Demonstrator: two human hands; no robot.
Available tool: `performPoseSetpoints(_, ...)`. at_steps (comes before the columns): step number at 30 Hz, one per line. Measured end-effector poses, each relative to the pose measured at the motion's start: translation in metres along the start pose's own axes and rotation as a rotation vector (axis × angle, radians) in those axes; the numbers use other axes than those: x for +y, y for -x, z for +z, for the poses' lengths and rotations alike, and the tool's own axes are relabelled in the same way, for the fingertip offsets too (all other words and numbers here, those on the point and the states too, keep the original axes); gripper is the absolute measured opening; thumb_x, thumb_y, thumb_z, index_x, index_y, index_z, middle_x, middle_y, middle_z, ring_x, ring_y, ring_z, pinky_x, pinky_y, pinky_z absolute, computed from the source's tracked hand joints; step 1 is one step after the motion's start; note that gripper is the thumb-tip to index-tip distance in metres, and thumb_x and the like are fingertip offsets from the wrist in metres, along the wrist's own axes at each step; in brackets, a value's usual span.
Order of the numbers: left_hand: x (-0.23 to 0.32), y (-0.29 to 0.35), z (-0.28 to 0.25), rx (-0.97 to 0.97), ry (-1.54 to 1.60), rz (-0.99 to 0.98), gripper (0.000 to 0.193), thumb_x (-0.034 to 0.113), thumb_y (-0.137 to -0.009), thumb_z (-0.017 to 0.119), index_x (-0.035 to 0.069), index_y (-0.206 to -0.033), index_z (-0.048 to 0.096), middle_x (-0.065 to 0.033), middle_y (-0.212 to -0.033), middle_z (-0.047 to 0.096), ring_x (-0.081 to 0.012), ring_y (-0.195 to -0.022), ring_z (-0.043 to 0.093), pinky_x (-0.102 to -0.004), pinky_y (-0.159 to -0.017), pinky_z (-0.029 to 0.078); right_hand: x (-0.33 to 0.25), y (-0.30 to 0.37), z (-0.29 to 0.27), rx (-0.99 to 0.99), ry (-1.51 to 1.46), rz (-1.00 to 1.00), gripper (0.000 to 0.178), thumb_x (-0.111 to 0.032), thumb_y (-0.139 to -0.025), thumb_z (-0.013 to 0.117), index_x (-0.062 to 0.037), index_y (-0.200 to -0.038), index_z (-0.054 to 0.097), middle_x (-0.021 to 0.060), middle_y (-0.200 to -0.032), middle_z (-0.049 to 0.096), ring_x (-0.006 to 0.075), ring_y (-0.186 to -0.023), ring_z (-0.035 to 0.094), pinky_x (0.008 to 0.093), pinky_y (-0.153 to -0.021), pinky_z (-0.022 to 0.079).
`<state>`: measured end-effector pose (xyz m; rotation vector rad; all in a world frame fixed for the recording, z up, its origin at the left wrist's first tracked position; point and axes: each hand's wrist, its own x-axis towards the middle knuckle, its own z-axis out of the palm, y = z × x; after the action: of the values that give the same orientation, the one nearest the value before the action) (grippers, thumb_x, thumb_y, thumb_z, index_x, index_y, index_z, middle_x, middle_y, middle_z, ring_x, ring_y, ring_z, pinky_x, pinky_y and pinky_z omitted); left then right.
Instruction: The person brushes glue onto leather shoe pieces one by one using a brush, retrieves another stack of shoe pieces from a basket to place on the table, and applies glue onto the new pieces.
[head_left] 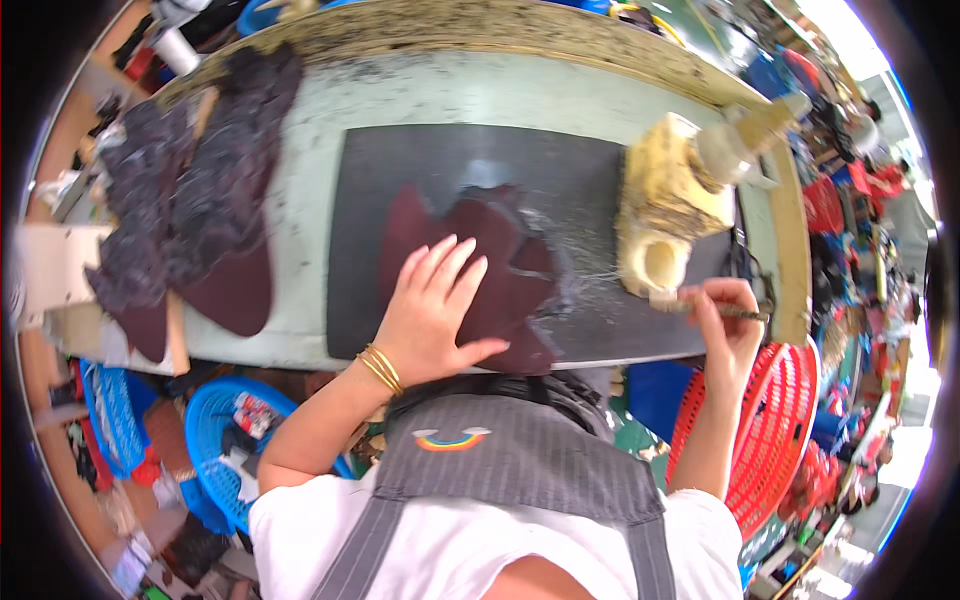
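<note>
My left hand (430,305) lies with fingers outstretched on a dark maroon piece of leather-like material (495,250) with a jagged right edge. Several such pieces seem to overlap there, on a black mat (365,230). In my right hand (725,310) a brush (742,314) is pinched between thumb and fingers, its pale tip pointing left. That tip is just below the round opening of a yellowish, glue-crusted container (660,190); whether they touch, I cannot tell. A translucent bottle (725,152) with a tapered end leans out of the container.
Two long stacks of overlapping maroon pieces (235,290) lie on the left of the pale bench (310,170). A wooden ledge (480,25) borders its far side. Below the bench stand a blue basket (205,440) at left and red baskets (770,440) at right.
</note>
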<state>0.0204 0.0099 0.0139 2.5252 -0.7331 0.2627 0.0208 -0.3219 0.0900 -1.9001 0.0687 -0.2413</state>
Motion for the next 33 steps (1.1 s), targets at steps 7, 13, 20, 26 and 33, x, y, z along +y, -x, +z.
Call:
performPoseSetpoints(7,0.015,-0.008,0.007,-0.297,-0.226,0.098,0.071,0.019,-0.070,0.070,-0.010,-0.130,0.047,-0.0292,-0.140,0.044,-0.0441,-0.133,0.040,-0.0521,-0.112,0.032,0.044,-0.033,-0.008,0.125,0.138,0.041,0.016,-0.012,-0.091,0.068,0.0030,-0.095,0.066,0.0063,-0.082,0.070,0.0086,-0.069,0.064,0.0235,-0.062,0.054)
performPoseSetpoints(13,0.017,-0.015,-0.023,-0.021,-0.100,0.356,0.059,0.007,-0.068,0.064,-0.009,-0.124,0.055,-0.0265,-0.131,0.054,-0.0447,-0.125,0.051,-0.0545,-0.108,0.038,0.047,-0.055,-0.010,0.048,-0.100,0.215,0.024,-0.020,-0.090,0.068,0.0024,-0.099,0.067,0.0054,-0.084,0.070,0.0082,-0.064,0.062,0.0228,-0.052,0.048)
performPoseSetpoints(20,0.010,-0.008,0.001,-0.393,0.016,0.252,0.069,0.025,-0.067,0.070,0.002,-0.130,0.053,-0.0197,-0.149,0.037,-0.0407,-0.134,0.038,-0.0547,-0.108,0.032,0.022,-0.055,0.042,-0.158,-0.347,0.214,0.022,-0.020,-0.091,0.067,0.0004,-0.100,0.065,0.0065,-0.084,0.070,0.0106,-0.063,0.064,0.0226,-0.050,0.049)
performPoseSetpoints(26,-0.001,-0.023,0.003,-0.379,0.070,0.201,0.089,0.041,-0.055,0.076,0.009,-0.134,0.051,-0.0169,-0.150,0.033,-0.0356,-0.133,0.033,-0.0480,-0.102,0.029,0.028,-0.079,0.117,-0.303,0.061,0.144,0.023,-0.021,-0.090,0.068,0.0013,-0.087,0.064,0.0048,-0.065,0.065,0.0082,-0.056,0.060,0.0258,-0.050,0.046)
performPoseSetpoints(33,-0.013,-0.027,0.006,-0.335,0.146,0.211,0.085,0.043,-0.053,0.078,0.013,-0.130,0.056,-0.0175,-0.146,0.038,-0.0372,-0.136,0.032,-0.0508,-0.099,0.030,0.024,-0.099,0.139,-0.333,0.138,0.060,0.023,-0.019,-0.089,0.067,0.0019,-0.082,0.063,0.0055,-0.059,0.062,0.0093,-0.051,0.057,0.0277,-0.048,0.045)
